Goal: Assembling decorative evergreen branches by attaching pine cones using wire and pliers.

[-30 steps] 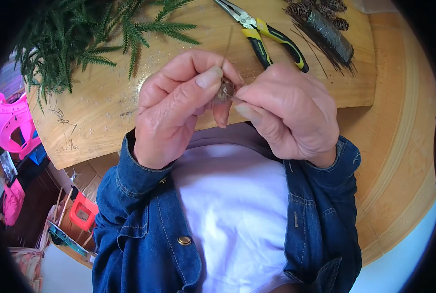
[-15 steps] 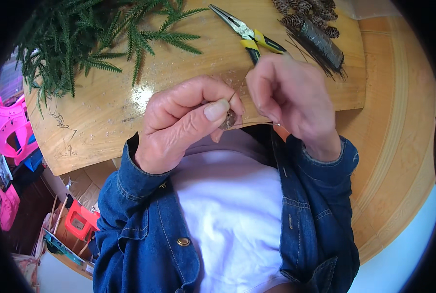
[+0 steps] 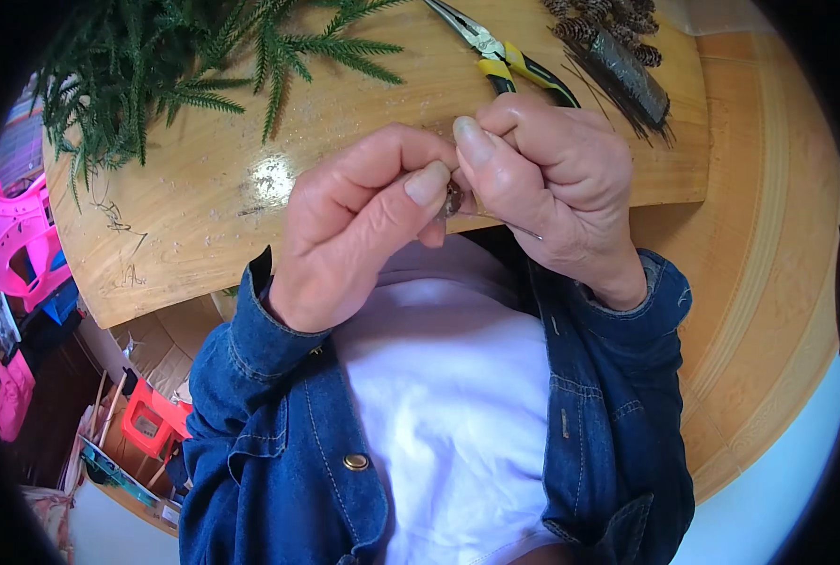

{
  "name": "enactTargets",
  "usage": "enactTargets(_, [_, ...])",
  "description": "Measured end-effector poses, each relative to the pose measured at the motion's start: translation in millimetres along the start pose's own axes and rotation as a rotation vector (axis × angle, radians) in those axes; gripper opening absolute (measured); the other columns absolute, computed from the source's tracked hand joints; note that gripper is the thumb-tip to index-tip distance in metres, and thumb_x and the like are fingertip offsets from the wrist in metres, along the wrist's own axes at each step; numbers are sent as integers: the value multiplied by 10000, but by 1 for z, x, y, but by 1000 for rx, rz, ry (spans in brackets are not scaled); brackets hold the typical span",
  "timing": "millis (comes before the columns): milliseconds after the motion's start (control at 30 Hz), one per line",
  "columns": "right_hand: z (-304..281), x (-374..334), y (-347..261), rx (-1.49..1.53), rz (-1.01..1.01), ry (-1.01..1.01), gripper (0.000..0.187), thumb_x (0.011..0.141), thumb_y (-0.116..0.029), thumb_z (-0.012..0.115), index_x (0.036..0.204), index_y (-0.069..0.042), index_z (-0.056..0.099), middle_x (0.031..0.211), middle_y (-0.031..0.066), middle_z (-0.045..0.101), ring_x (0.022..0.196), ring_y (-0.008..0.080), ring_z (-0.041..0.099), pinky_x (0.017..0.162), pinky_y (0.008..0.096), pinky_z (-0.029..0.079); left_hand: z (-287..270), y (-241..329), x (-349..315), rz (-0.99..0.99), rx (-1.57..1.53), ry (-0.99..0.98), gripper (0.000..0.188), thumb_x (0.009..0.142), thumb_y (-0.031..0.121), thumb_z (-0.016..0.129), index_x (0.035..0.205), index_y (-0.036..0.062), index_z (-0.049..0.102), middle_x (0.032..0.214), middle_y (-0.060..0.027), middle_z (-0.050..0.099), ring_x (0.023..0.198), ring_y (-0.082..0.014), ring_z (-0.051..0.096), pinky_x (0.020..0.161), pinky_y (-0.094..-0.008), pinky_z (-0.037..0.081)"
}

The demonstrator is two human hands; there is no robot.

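Note:
Between the thumb and forefinger of my left hand [image 3: 349, 221] is a small brown pine cone [image 3: 453, 200], mostly covered by the fingers. A thin wire [image 3: 514, 227] runs from the cone to the right, its free end passing below my right hand [image 3: 571, 179]. My right thumb and forefinger are pinched together right beside the left fingertips, closed on the wire close to the cone; the exact grip point is hidden. Both hands are held up over the near edge of the wooden table [image 3: 194, 245], in front of my chest.
Long-nose pliers [image 3: 492, 47] with yellow-black handles lie beyond my right hand. Farther right are a bundle of dark wires [image 3: 632, 85] and several pine cones [image 3: 618, 24]. Green artificial fir branches [image 3: 156, 75] cover the far left. A pink plastic chair [image 3: 10, 240] stands left of the table.
My right hand has moved left and closed its fingers against the left fingertips at the cone. The left hand has stayed nearly in place, still holding the pine cone.

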State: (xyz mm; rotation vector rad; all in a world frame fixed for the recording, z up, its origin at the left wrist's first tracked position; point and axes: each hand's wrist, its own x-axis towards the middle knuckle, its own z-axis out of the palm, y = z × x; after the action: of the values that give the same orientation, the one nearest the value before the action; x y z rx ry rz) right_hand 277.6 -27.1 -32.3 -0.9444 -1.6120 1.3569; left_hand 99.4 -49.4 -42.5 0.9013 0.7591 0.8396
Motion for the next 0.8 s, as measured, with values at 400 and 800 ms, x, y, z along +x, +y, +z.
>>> enactTargets(400, [1, -6, -1, -313, -79, 43, 150, 881, -13, 563, 735, 16, 558, 587, 24, 533, 505, 81, 483, 485, 231, 389, -11, 6, -1, 443, 857, -113, 293, 820, 55, 643, 1089, -34, 569, 930, -182, 609, 788, -305, 621, 680, -319, 502])
enactTargets(800, [16, -13, 5, -359, -205, 147, 106, 859, 15, 577, 755, 36, 567, 577, 38, 508, 480, 94, 467, 458, 240, 370, -14, -6, -9, 583, 939, -21, 235, 822, 23, 625, 1044, -27, 567, 893, -169, 599, 730, -319, 609, 640, -326, 502])
